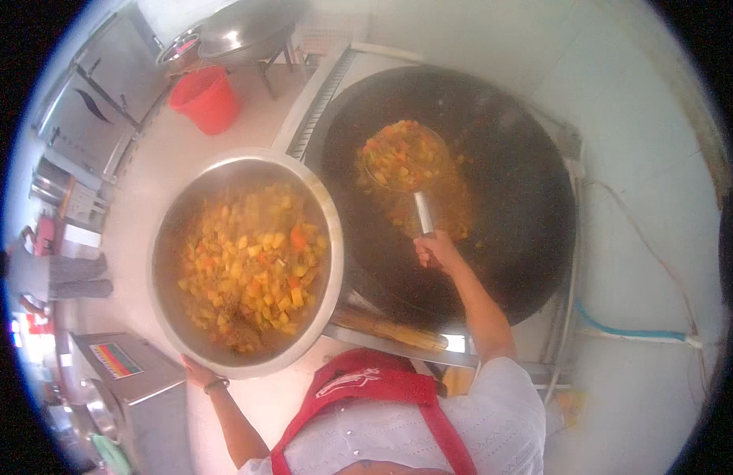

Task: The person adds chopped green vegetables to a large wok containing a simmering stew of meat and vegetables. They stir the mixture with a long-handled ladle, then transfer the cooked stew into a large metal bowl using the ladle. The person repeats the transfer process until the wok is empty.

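My right hand is closed around the metal handle of a large ladle. Its bowl is heaped with chunky orange-yellow stew and hangs over the wide black wok. More stew and brownish liquid lie in the wok beneath it. Left of the wok, a big metal basin is well filled with diced yellow and orange vegetables. My left hand grips the basin's near left edge; some of its fingers are hidden behind the basin.
A wooden-looking bar lies along the stove's near edge. Beyond the basin stand a red bucket and a large metal pan on a stand. A metal cabinet is at left, with another person farther off. A blue hose runs at right.
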`<action>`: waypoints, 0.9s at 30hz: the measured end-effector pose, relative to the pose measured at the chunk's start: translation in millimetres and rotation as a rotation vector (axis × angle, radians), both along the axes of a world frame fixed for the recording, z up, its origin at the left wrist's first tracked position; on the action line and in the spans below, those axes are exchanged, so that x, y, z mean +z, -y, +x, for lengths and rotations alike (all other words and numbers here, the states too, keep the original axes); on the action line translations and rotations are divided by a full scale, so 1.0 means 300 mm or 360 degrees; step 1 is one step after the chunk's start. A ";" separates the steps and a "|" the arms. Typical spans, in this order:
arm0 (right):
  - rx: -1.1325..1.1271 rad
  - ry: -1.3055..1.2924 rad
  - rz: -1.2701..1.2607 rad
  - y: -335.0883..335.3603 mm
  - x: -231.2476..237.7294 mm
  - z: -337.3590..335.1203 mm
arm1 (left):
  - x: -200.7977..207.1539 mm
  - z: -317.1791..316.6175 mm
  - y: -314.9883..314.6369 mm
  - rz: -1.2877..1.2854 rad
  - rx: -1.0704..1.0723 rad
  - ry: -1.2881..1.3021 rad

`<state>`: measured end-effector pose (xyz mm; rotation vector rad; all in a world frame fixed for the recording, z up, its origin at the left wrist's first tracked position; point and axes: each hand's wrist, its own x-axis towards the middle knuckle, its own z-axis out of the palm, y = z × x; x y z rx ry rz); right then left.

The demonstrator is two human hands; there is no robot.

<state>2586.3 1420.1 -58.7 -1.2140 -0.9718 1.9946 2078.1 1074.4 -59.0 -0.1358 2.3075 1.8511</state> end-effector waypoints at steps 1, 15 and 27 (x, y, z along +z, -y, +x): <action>0.0000 0.0085 0.0027 0.030 0.072 0.042 | -0.041 -0.010 0.001 0.0022 -0.0107 -0.0170; 0.0513 0.0500 0.0226 0.495 0.596 -0.301 | -0.080 0.063 -0.030 0.0447 -0.0030 -0.0209; 0.0650 0.2225 0.2069 0.379 0.568 -0.342 | -0.173 -0.004 0.024 0.0273 0.0003 -0.0250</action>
